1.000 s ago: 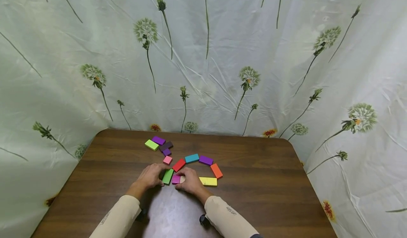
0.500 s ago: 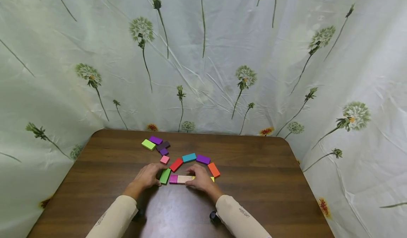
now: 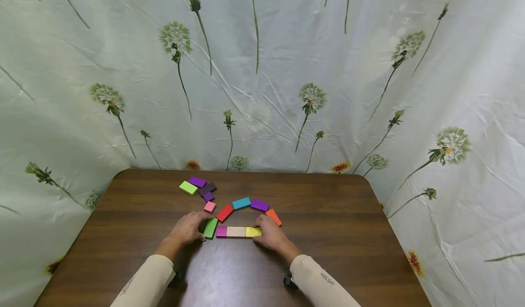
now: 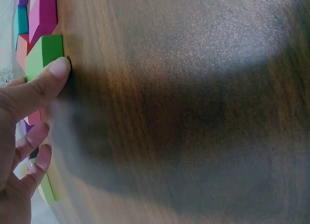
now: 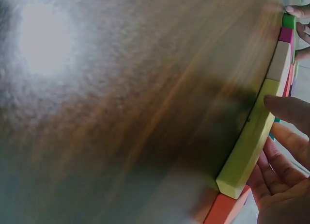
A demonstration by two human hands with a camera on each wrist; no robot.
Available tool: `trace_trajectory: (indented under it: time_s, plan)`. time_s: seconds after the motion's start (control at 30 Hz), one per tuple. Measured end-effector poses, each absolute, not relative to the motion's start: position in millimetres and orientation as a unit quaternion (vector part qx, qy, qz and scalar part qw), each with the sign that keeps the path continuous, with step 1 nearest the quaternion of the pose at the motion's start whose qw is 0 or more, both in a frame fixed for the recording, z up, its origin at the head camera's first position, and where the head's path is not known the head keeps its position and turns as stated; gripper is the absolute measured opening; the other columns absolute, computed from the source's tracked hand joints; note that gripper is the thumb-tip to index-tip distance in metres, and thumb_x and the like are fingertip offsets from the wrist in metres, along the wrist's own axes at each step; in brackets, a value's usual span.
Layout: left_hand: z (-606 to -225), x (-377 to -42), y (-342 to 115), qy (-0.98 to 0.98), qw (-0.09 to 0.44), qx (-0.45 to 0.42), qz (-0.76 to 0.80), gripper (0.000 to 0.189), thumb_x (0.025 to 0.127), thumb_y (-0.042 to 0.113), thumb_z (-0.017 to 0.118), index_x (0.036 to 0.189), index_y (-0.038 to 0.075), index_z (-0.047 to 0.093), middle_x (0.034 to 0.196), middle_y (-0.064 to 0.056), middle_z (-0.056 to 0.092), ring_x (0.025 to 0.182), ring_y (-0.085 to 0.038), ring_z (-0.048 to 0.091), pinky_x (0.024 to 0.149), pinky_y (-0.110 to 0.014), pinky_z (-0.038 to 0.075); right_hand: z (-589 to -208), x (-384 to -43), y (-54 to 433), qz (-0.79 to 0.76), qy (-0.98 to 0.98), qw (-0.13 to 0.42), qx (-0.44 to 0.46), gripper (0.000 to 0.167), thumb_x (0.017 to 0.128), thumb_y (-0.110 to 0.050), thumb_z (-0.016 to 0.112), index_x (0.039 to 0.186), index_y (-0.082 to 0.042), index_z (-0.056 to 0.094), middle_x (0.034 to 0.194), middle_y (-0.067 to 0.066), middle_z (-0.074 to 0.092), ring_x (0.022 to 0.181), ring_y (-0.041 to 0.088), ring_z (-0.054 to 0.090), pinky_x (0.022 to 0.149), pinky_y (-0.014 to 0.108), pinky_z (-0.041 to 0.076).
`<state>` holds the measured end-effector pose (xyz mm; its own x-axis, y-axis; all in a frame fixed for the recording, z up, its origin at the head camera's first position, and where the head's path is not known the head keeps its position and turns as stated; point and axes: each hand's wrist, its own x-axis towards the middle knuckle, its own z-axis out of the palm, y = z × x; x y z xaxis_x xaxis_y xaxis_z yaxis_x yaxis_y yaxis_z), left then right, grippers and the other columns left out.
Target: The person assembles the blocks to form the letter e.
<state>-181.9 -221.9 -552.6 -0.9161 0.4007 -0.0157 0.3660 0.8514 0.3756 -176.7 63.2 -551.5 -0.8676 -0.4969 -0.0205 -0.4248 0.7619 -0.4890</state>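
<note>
A green block (image 3: 211,228) lies at the left end of a ring of coloured blocks. My left hand (image 3: 186,228) holds it, thumb at its near end and a finger at the far end. My right hand (image 3: 272,235) grips a long yellow block (image 5: 249,136) between the thumb on the near side and fingers behind, covering its right part in the head view. Left of the yellow block, in one straight row, lie a pale wood block (image 3: 236,232) and a magenta block (image 3: 221,232). A narrow gap separates magenta from green.
Red (image 3: 224,212), blue (image 3: 241,203), purple (image 3: 260,205) and orange (image 3: 274,217) blocks arch behind the row. A pink block (image 3: 209,207) sits left of the red one. Farther back are lime (image 3: 188,188), dark (image 3: 207,189) and two more purple blocks. A patterned curtain (image 3: 279,115) hangs behind the table.
My right hand has slid right along the row, from the pale wood block to the yellow one, uncovering the pale block. The left hand stays at the green block. The head view has shifted slightly.
</note>
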Motion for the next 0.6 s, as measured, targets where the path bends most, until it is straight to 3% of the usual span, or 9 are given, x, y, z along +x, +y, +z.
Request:
trace_trajectory:
  time_s: [0.6]
  plan:
    - [-551.7, -179.1, -223.3, 0.962, 0.054, 0.196, 0.185, 0.059, 0.061, 0.012, 0.09, 0.116, 0.008, 0.066, 0.117, -0.009, 0.066, 0.109, -0.034, 0.059, 0.093, -0.051, 0.044, -550.3, -176.4, 57.2, -0.234, 0.943, 0.07, -0.228, 0.03, 0.074, -0.009, 0.082, 0.101, 0.0, 0.074, 0.092, 0.005, 0.065, 0.088, 0.019, 0.062, 0.078, 0.03, 0.05]
